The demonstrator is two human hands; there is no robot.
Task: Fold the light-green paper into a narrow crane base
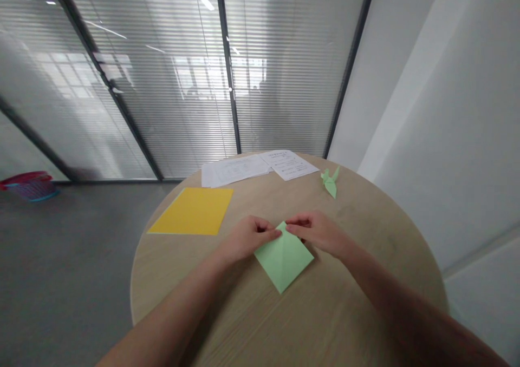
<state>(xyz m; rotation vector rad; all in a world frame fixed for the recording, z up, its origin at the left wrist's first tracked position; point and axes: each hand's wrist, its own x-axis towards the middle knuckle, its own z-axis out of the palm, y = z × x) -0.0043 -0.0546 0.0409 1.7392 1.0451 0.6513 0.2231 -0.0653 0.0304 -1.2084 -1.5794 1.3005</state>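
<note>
Because the green paper square [283, 259] lies cornerwise on the table [252, 323], its near tip points back at the person and its far tip sits right between the two hands. A crease runs down its middle from far tip to near tip, roughly in line with the person's view. The left hand [247, 237] comes in from the left and the right hand [314, 230] from the right, each with fingers curled and tips closed on that far corner. Neither is nearer than the other, and most of the sheet lies flat on the near side of them. Farther out to the left a yellow sheet [193, 211] lies flat, well apart. Beyond it, white printed pages [244, 169] rest at the far edge, and to their right stands a small green folded paper figure [330, 182], clear of both hands.
</note>
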